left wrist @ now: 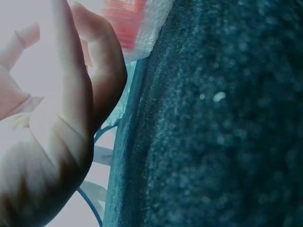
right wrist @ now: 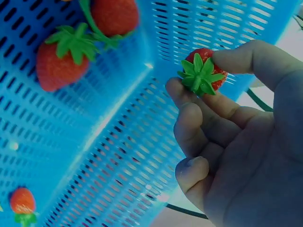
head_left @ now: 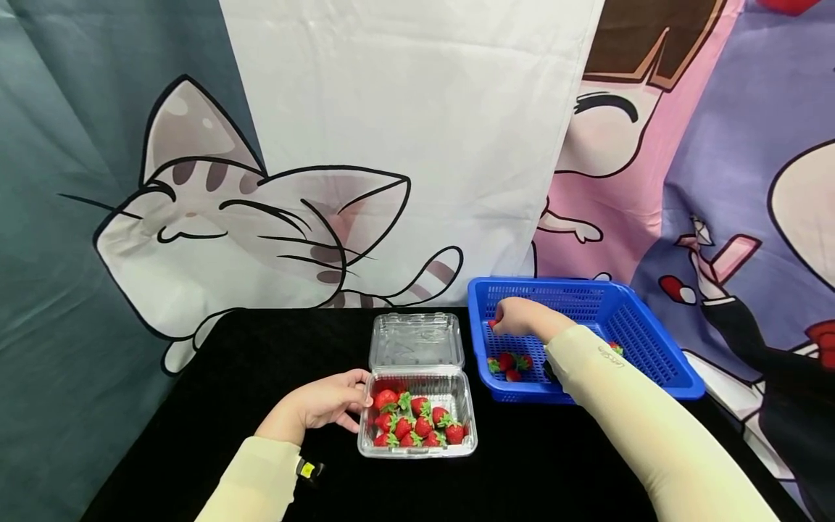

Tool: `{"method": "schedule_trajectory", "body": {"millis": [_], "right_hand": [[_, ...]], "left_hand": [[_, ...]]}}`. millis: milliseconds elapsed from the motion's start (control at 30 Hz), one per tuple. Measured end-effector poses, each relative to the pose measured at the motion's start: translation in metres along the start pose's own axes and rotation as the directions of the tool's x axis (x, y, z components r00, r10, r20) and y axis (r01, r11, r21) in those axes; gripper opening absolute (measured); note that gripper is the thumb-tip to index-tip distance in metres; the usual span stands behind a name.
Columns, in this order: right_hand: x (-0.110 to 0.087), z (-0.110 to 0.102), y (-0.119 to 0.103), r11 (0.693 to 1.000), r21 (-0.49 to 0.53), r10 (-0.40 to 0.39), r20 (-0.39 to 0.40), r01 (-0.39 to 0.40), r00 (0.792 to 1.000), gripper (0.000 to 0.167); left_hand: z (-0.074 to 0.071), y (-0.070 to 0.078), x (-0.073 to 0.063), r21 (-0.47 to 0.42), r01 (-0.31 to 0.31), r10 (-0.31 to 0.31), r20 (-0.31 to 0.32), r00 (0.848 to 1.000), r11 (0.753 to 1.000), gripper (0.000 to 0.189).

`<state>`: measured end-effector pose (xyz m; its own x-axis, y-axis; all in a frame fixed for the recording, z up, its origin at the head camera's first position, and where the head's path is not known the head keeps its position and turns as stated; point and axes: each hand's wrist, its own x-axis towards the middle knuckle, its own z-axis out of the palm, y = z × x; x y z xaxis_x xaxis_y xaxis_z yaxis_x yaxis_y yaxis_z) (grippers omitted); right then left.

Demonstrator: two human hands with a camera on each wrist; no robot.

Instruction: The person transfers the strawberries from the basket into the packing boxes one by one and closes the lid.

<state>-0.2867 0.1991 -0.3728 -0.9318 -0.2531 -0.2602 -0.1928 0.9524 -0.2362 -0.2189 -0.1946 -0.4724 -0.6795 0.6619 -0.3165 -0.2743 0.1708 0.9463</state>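
Observation:
My right hand (head_left: 527, 319) is inside the blue plastic basket (head_left: 587, 396), near its left wall. Between thumb and fingertips it pinches a strawberry (right wrist: 202, 71) by its sides, green leaves facing the wrist camera. To the left, a clear plastic clamshell box (head_left: 417, 453) lies with its lid (head_left: 417, 341) folded back. Several red strawberries (head_left: 422, 426) with green leaves are in its lower half. My left hand (head_left: 326, 401) holds the box by its left rim; in the left wrist view its curled fingers (left wrist: 106, 71) are next to the ribbed clear wall.
More strawberries (head_left: 507, 361) lie in the basket's left part, and another (head_left: 616, 348) is farther right, partly behind the sleeve. Black cloth (head_left: 274, 348) covers the table. Behind it hangs a printed curtain (head_left: 417, 94) with a cartoon cat, close to the basket's back edge.

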Motion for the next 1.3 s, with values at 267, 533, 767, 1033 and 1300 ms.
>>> {"method": "schedule_trajectory", "body": {"millis": [267,533,767,1033,1300], "right_hand": [[-0.019,-0.022,-0.016,0.998,0.059,-0.015,-0.084,0.020,0.996,0.014],[-0.045,-0.039,-0.051,0.995,0.062,-0.070,-0.119,0.078,0.990,0.016],[-0.070,-0.033,-0.094,0.987,0.014,-0.159,-0.119,0.162,0.980,0.013],[-0.081,0.002,-0.125,0.963,-0.108,-0.255,-0.071,0.246,0.964,0.012],[-0.084,0.041,-0.134,0.904,-0.330,-0.301,-0.044,0.271,0.953,0.022]], "left_hand": [[0.000,0.001,-0.002,-0.005,-0.010,0.010,0.005,1.000,1.000,0.048],[0.000,0.000,-0.004,-0.005,-0.010,0.010,-0.002,1.000,1.000,0.047],[-0.001,0.000,-0.005,-0.002,-0.015,0.015,-0.003,1.000,1.000,0.048],[0.000,0.000,-0.004,0.000,-0.013,0.013,-0.005,1.000,1.000,0.050],[0.000,-0.001,-0.001,-0.002,-0.010,0.010,0.003,1.000,1.000,0.051]]}}
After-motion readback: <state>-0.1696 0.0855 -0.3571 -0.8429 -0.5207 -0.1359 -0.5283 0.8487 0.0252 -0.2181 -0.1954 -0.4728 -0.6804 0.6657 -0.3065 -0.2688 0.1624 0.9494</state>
